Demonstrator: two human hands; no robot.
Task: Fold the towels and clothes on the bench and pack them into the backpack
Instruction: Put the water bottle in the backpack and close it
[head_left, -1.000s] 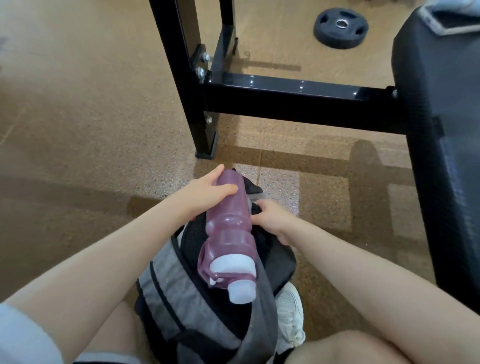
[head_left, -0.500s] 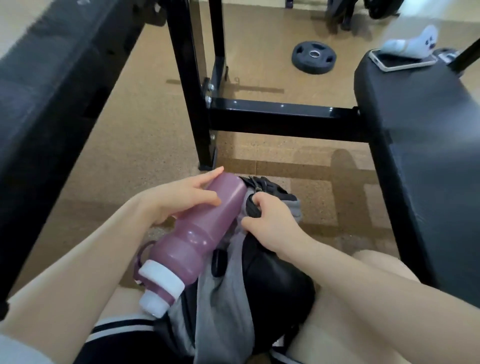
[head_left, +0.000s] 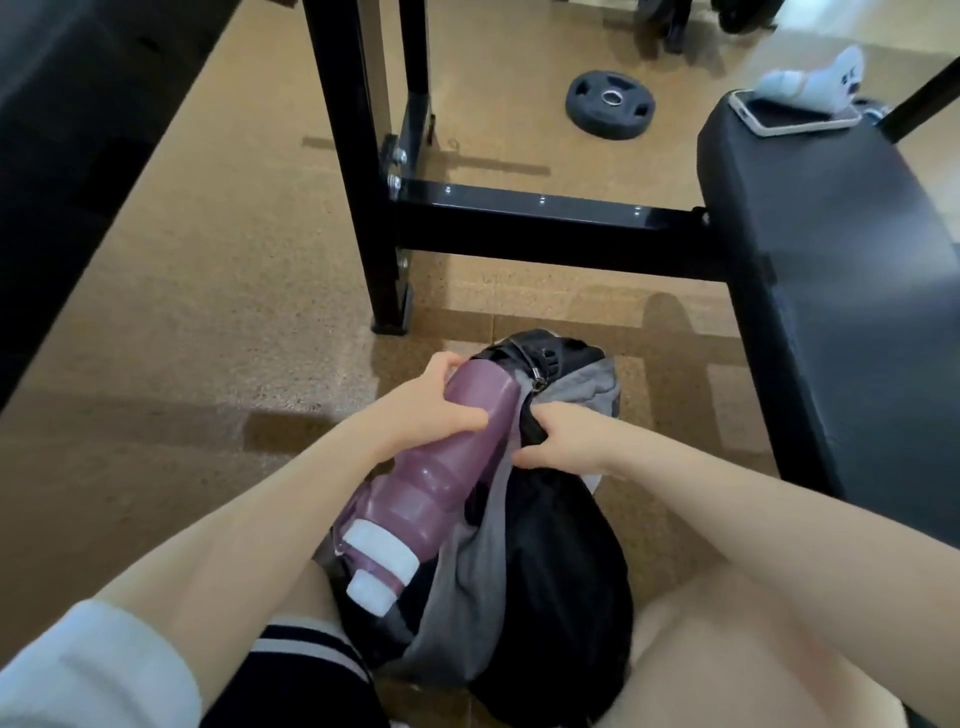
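Down at the bottom of the frame, between the knees, sits the backpack (head_left: 545, 561), black and grey, soft and slumping, the sort of bag that folds in on itself unless somebody holds its mouth. And somebody does: the right hand (head_left: 563, 439) is clenched on the dark fabric edge at the bag's top, just right of centre, pinching it up. That rim looks like the right place to take it, since the body gives no firm purchase.

Pressed against the bag's left flank lies the bottle (head_left: 441, 467), purple with a white cap pointing down toward the lap. It looks rigid and smooth, likely a bit slippery, and I cannot tell how full it is. The left hand (head_left: 439, 410) wraps round its upper end, thumb across the front, so the bottle runs down and left from that hand while the bag's opening lies just to the right of it.

Farther off, upper right, the desk (head_left: 831, 249) carries a phone (head_left: 795, 111) and a pale sock (head_left: 815, 78). No towels show anywhere on it.
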